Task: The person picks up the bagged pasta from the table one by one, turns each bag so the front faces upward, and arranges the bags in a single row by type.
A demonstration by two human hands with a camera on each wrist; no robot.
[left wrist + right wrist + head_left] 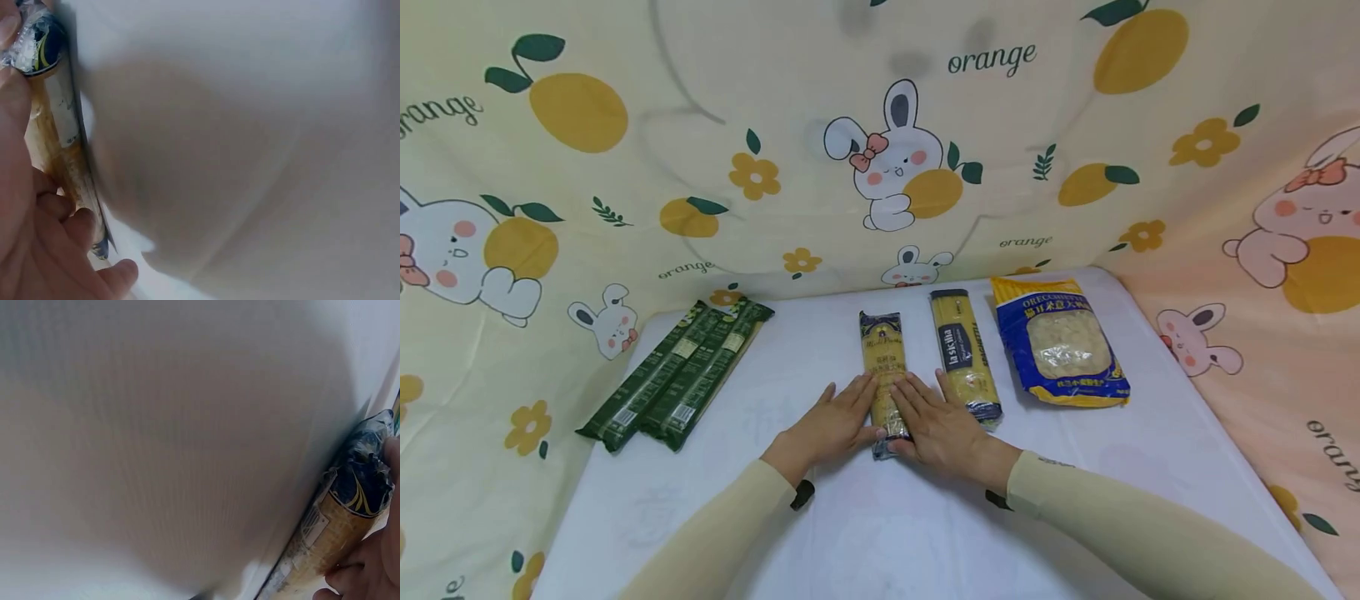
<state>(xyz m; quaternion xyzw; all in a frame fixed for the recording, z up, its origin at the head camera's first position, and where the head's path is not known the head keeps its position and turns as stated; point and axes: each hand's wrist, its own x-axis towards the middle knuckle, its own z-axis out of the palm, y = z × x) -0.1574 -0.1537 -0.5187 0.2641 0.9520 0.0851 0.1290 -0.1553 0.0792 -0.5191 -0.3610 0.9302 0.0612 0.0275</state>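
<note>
A slim pack of long pasta point(883, 350), clear and gold with dark blue ends, lies lengthwise on the white table between the two hands. The left hand point(835, 425) touches its left side, fingers extended, with the thumb toward the near end. From the other side the right hand point(943, 429) rests its fingers on the pack, its thumb also by the crinkled near end. In the left wrist view the pasta pack point(47, 119) shows beside the left fingers. The right wrist view has the near half of the pack point(344, 519), with the right hand partly cut off.
Just right of the right hand lies a yellow spaghetti pack point(962, 342). Farther right is a blue and yellow orecchiette bag point(1063, 346). Two dark green packs point(677, 375) lie side by side at the left. A printed cloth point(775, 83) hangs behind the white table point(880, 542).
</note>
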